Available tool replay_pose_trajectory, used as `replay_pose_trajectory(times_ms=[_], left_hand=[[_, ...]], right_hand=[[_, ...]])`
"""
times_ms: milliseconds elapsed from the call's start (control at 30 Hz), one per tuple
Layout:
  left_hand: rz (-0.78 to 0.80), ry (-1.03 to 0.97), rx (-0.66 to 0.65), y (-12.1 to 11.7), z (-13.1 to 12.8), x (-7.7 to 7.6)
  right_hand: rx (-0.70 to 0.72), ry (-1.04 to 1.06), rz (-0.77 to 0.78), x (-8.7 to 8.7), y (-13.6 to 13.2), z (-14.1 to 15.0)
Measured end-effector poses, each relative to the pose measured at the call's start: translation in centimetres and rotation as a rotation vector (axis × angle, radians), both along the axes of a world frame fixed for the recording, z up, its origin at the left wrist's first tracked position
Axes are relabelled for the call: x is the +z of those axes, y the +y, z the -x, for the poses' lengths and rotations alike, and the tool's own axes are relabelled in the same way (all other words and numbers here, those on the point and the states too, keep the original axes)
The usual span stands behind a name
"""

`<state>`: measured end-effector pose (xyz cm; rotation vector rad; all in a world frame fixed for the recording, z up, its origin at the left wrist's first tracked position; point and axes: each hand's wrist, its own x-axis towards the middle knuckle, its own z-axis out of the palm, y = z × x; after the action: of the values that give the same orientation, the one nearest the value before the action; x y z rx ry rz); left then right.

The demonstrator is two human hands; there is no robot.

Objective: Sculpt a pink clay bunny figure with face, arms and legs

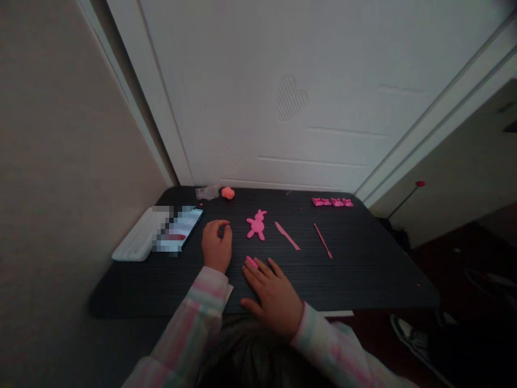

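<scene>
My right hand (272, 293) lies flat on the dark table, fingers spread, with its fingertips against a small pink clay roll (251, 262). My left hand (217, 246) is curled to the left of it, thumb and index fingertip close together. Whatever may be between those fingertips is too small to make out. Just beyond the hands lies a flat pink clay rabbit (257, 225) with round body, limbs and ears. To its right are a pink plastic knife (287, 236) and a thin pink modelling stick (322, 241).
An orange clay lump (228, 193) and a clear wrapper (208, 192) sit at the table's back edge. Several pink pieces (333, 202) stand in a row at back right. A phone (191, 221) and a white case (139, 237) lie left. A white door (258, 108) rises behind.
</scene>
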<state>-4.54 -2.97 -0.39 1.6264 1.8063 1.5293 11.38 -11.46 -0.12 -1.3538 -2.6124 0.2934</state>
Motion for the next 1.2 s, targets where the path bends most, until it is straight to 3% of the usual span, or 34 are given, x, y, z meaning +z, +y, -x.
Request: replay_pose_trajectory(times_ms=[100,167,333,500,667,833,1033,1200], left_hand=[[0.006,0.003,0.015,-0.1,0.1,0.0],[0.007,0.005,0.020,-0.1,0.1,0.0],[0.004,0.022,0.000,-0.1,-0.1,0.0],[0.009,0.025,0.017,-0.1,0.1,-0.1],[0.006,0.036,-0.002,-0.1,0.0,0.0],[0.010,0.048,0.009,-0.2,0.1,-0.2],[0.013,0.057,-0.018,0.0,-0.1,-0.2],[0.025,0.077,-0.014,-0.1,0.2,-0.2]], right_hand=[[-0.207,-0.029,-0.004,0.0,0.5,-0.5],[-0.262,-0.039,-0.005,0.0,0.7,-0.7],[-0.038,-0.001,0.013,0.0,0.0,-0.1],[-0.275,-0.042,0.014,0.1,0.6,-0.6],[-0.062,0.005,0.012,0.0,0.0,-0.1],[-0.268,-0.040,-0.019,-0.3,0.5,-0.9],[-0.120,-0.006,-0.031,-0.1,-0.1,0.6],[-0.237,0.005,-0.058,-0.4,0.6,0.0]])
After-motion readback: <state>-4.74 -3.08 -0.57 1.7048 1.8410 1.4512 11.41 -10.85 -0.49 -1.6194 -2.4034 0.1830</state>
